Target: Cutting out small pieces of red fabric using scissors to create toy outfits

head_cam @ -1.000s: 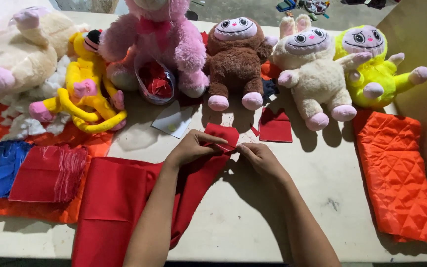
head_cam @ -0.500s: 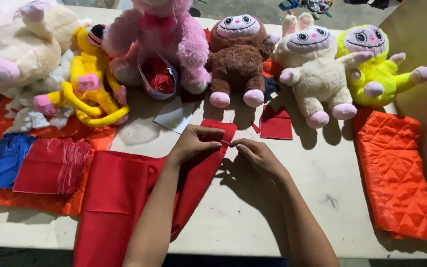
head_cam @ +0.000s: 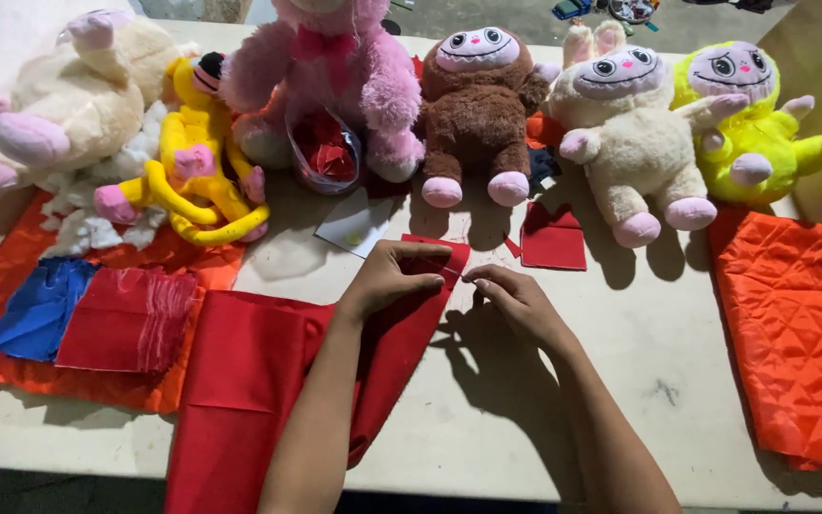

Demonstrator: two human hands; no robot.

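Observation:
A long piece of red cloth [head_cam: 259, 381] lies on the pale table [head_cam: 487, 419], running from the front edge up to the middle. My left hand [head_cam: 394, 276] rests on its far end and pinches the edge there. My right hand [head_cam: 516, 300] sits just to the right, with fingertips pinched at the same edge of the cloth. Whether a needle or pin is between the fingers is too small to tell.
Plush toys line the back: cream [head_cam: 68, 105], yellow [head_cam: 192, 171], pink [head_cam: 335, 67], brown [head_cam: 478, 105], cream rabbit [head_cam: 635, 143], lime [head_cam: 753, 114]. Folded red [head_cam: 126, 319] and blue [head_cam: 40, 309] cloths lie on orange fabric at left. Quilted orange fabric [head_cam: 792, 333] lies right; small red piece [head_cam: 554, 243] behind.
Both hands stay at the cloth's far end; my right hand has drawn slightly away to the right. The view has shifted a little.

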